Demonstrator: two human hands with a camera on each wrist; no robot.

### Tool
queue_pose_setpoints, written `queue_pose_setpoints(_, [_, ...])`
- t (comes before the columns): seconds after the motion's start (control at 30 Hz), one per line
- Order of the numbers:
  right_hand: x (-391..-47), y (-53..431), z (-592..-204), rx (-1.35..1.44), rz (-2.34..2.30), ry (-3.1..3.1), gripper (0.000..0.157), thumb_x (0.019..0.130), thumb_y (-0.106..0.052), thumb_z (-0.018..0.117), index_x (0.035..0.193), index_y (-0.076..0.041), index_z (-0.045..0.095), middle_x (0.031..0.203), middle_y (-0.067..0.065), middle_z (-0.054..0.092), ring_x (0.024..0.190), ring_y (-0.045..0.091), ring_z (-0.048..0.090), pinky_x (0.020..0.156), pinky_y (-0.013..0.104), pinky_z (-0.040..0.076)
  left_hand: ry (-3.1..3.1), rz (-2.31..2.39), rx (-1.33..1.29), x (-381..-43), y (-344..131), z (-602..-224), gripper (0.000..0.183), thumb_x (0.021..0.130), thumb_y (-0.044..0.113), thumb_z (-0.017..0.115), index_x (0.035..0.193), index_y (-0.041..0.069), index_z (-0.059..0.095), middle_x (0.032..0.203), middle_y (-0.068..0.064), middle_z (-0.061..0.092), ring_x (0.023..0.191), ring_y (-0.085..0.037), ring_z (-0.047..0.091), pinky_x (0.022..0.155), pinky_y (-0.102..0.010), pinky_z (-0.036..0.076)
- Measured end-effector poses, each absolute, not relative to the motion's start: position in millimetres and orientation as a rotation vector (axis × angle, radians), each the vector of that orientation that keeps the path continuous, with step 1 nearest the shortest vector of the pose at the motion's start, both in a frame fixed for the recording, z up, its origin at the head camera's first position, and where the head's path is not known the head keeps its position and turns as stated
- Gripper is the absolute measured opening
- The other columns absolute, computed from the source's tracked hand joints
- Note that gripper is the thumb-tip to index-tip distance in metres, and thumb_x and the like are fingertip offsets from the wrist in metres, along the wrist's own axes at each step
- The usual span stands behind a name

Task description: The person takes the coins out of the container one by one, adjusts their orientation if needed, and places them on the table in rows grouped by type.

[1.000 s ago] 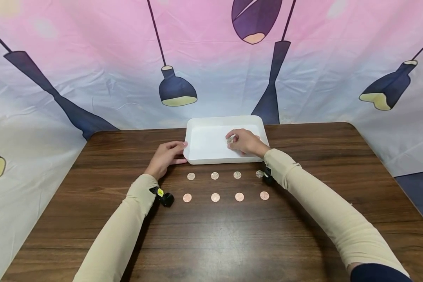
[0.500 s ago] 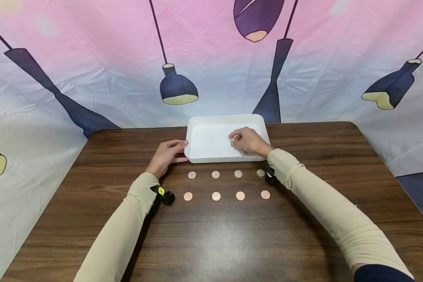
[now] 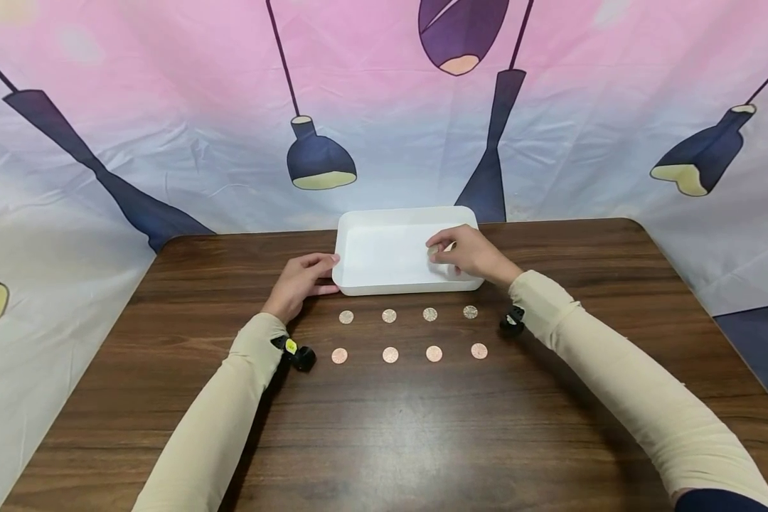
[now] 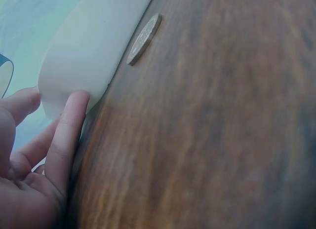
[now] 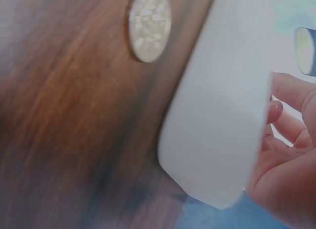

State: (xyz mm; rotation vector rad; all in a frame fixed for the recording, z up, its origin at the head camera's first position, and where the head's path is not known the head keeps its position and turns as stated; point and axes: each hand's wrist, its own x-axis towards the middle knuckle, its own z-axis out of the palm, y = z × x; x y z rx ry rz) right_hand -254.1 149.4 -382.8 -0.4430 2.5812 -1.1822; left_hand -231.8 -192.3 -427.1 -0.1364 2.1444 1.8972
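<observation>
My right hand [image 3: 473, 254] is over the right part of a white tray [image 3: 384, 289]. It pinches a silver-coloured coin [image 3: 433, 251] between thumb and fingers; in the right wrist view the tray wall [image 5: 212, 115] hides the coin. At the tray's left end my left hand [image 3: 297, 284] touches the rim and outer wall. Its fingers [image 4: 64, 140] look fairly straight against the wall in the left wrist view. In front of the tray lies a row of several silver coins [image 3: 389, 316], and nearer me a row of several copper-coloured coins [image 3: 390, 355].
Everything stands on a dark wood-grain table [image 3: 384, 441]. Behind its far edge hangs a cloth backdrop [image 3: 230, 142] printed with lamps. Small black wrist cameras [image 3: 303, 358] sit on both sleeves, the right one near the far row's right end.
My right hand, pinching the coin, has moved right above the tray, and the rightmost silver coin on the table shows more fully. My left hand has stayed at the tray's left end.
</observation>
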Motion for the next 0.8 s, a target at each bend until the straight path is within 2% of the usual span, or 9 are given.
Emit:
queue_pose_setpoints(0.17, [-242, 168, -371, -0.434, -1.262, 2.508, 0.034, 0.103, -0.011, 0.07, 0.136, -0.002, 0.068, 0.109, 0.018, 0.067, 0.056, 0.022, 0.057, 0.054, 0.032, 0.05, 2.135, 1.904, -0.145, -231, -192, -429, 0.051, 0.107, 0.03, 0.064, 0.147, -0.002, 0.057, 0.142, -0.022, 0.057, 0.114, -0.023, 0.065, 0.087, -0.031, 0.062])
queue_pose_setpoints(0.3, [-231, 186, -362, -0.466, -1.306, 2.485, 0.035, 0.101, -0.007, 0.07, 0.136, 0.001, 0.067, 0.102, 0.021, 0.069, 0.055, 0.024, 0.058, 0.055, 0.035, 0.053, 2.141, 1.9, -0.136, -232, -191, -430, 0.052, 0.107, 0.031, 0.064, 0.147, -0.001, 0.057, 0.141, -0.022, 0.057, 0.112, -0.021, 0.065, 0.088, -0.03, 0.062])
queue_pose_setpoints(0.53, [-207, 219, -351, -0.465, -1.365, 2.443, 0.036, 0.099, -0.002, 0.07, 0.135, 0.001, 0.066, 0.088, 0.008, 0.061, 0.056, 0.019, 0.053, 0.055, 0.032, 0.051, 2.156, 1.894, -0.128, -232, -192, -429, 0.053, 0.107, 0.032, 0.064, 0.148, -0.001, 0.057, 0.142, -0.022, 0.057, 0.111, -0.019, 0.065, 0.088, -0.03, 0.062])
queue_pose_setpoints(0.8, [-186, 250, -356, -0.467, -1.345, 2.443, 0.039, 0.1, -0.001, 0.068, 0.139, 0.001, 0.065, 0.093, 0.01, 0.062, 0.057, 0.02, 0.054, 0.054, 0.034, 0.052, 2.165, 1.877, -0.12, -232, -192, -427, 0.054, 0.108, 0.032, 0.063, 0.149, -0.001, 0.056, 0.144, -0.024, 0.056, 0.111, -0.019, 0.065, 0.088, -0.029, 0.062])
